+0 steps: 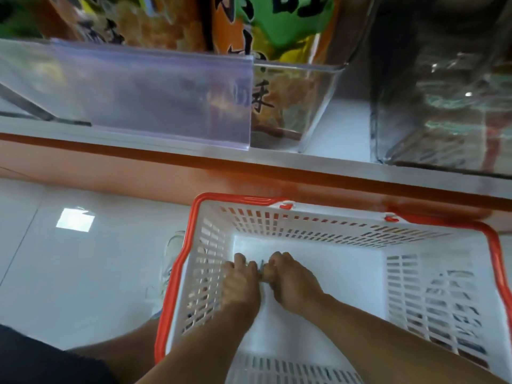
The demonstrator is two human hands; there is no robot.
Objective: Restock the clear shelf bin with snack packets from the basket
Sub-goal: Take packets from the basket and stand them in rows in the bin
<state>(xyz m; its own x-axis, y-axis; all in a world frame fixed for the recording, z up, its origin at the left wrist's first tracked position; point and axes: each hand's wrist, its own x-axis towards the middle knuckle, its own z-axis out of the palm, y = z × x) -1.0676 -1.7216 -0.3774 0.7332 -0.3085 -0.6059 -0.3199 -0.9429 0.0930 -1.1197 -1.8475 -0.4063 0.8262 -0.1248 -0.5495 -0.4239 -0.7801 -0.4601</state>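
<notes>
Deep inside a white slatted basket (401,295) with an orange rim, left hand (241,284) and right hand (293,281) side by side at the bottom, knuckles up, fingers curled toward each other around a small dark sliver of something (261,266) pinched between them; too little of it showing to tell what it is. Basket floor around the hands bare white, no other packets visible there. Beside the basket's left wall, a pale shoe (169,261) on glossy white floor tiles (83,273), a square glint of light on the tiles further left. At the lower left corner, the dark hem of shorts (41,358) above a bare knee.

Just beyond the basket's far rim, the orange-trimmed edge of a white shelf (332,167). On the shelf, a clear shelf bin (313,112) holding upright snack packets (277,31) in orange, green and yellow with bold black lettering. In front of that bin's left part, a frosted plastic label strip (155,98) tilted along the shelf edge. To the right, well apart across bare shelf, a second clear bin (443,106), contents blurred by reflections.
</notes>
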